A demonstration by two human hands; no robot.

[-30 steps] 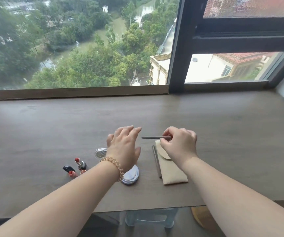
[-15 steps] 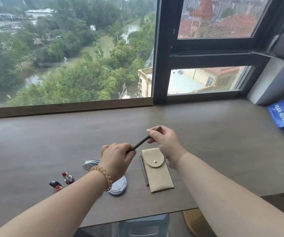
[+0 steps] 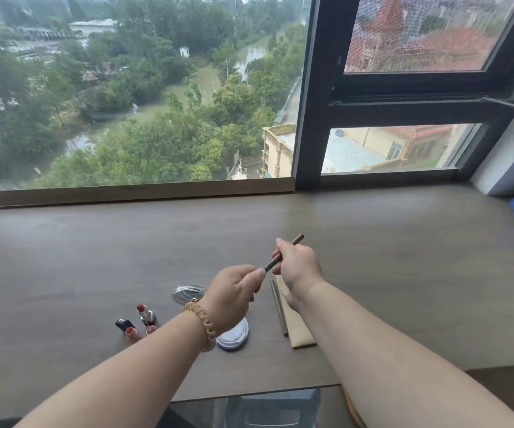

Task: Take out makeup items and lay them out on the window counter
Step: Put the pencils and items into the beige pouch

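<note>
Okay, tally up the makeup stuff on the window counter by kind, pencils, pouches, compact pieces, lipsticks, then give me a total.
Pencils: 2, the held pencil and the lying pencil
Pouches: 1, the beige pouch
Round compact pieces: 2, the white case and the mirrored disc
Lipsticks: 2 clear, the upright red lipstick and the black tube; a half-hidden pinkish piece is not counted
Total: 7

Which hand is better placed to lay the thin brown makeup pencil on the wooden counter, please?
Probably right: the right hand grips the brown pencil near its middle; the left hand only pinches its end.
</note>
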